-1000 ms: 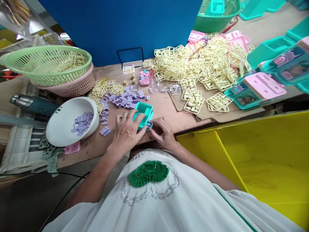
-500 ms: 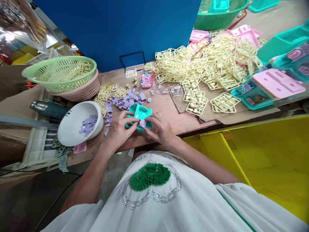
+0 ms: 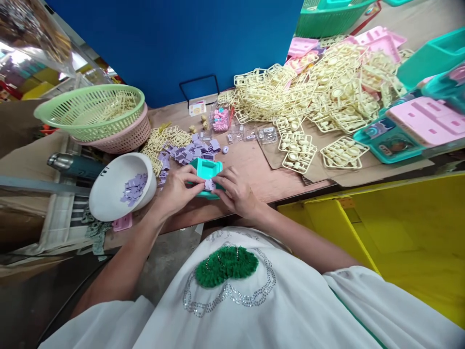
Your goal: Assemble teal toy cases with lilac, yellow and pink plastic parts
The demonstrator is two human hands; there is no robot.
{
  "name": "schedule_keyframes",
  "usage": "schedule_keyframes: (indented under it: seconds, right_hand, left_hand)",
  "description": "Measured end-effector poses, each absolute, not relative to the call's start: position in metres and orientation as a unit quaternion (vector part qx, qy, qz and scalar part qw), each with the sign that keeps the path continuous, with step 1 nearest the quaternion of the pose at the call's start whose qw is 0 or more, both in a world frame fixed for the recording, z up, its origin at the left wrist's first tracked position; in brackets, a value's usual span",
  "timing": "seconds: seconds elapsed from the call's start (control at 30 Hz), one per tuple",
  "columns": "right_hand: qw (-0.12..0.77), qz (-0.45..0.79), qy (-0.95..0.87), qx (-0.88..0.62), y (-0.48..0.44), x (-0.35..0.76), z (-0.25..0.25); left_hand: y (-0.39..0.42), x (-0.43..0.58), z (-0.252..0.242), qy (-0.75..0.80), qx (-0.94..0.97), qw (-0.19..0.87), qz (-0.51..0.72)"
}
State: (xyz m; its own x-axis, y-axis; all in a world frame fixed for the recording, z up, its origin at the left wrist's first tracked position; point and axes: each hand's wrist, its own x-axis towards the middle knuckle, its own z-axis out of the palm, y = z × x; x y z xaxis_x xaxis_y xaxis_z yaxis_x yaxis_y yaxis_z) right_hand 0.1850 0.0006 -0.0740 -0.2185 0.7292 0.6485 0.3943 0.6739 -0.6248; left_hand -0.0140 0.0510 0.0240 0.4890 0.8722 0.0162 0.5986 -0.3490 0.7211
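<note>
**Q:** Position of the fingers?

**A:** My left hand (image 3: pixel 178 187): thumb and forefinger pinch the left edge of a small purple piece (image 3: pixel 209 184). My right hand (image 3: pixel 239 193): fingertips against the right edge of the same piece; whether thumb and finger close on it, I cannot tell at this angle.

**Q:** And the piece itself, where?

**A:** Between my two hands, at the near side of a teal box (image 3: pixel 209 168). Seated in the box or only held over it: not discernible. The box is on the tabletop (image 3: pixel 250 169), near the front edge, its hollow facing up.

**Q:** Left of the work area?

**A:** Just beyond the box, a heap of purple parts (image 3: pixel 196 149), with a round purple part (image 3: pixel 224 150) at its right end. Left of my left hand, a white bowl (image 3: pixel 103 196) containing flat purple bits (image 3: pixel 134 189). Behind the bowl, a light green basket (image 3: pixel 87 118) sits on a pink basket (image 3: pixel 134 133).

**Q:** Right?

**A:** A large pile of cream frames (image 3: pixel 327 92); two smaller stacks lie nearer the front edge. Further right, a pink lid (image 3: pixel 428 120) by some teal containers (image 3: pixel 395 145). Below the tabletop, a yellow bin (image 3: pixel 403 242).
</note>
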Motion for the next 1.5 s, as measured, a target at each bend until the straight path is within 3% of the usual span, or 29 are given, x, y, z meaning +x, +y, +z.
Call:
schedule_keyframes:
  seconds: [0.3, 0.57, 0.97, 1.5]
  right_hand:
    - [0.519, 0.168, -0.745, -0.383, 0.0, 0.182, -0.078]
    - [0.537, 0.137, -0.744, -0.374, 0.002, 0.175, -0.082]
    - [0.544, 0.11, -0.738, -0.384, 0.005, 0.161, -0.08]
    - [0.515, 0.145, -0.748, -0.394, 0.01, 0.155, -0.074]
  left_hand:
    - [0.049, -0.024, 0.018, 0.417, 0.765, 0.428, 0.241]
    - [0.039, -0.036, 0.018, 0.407, 0.808, 0.377, 0.198]
    - [0.03, -0.039, -0.004, 0.407, 0.819, 0.277, 0.296]
    - [0.033, -0.042, -0.009, 0.425, 0.805, 0.293, 0.292]
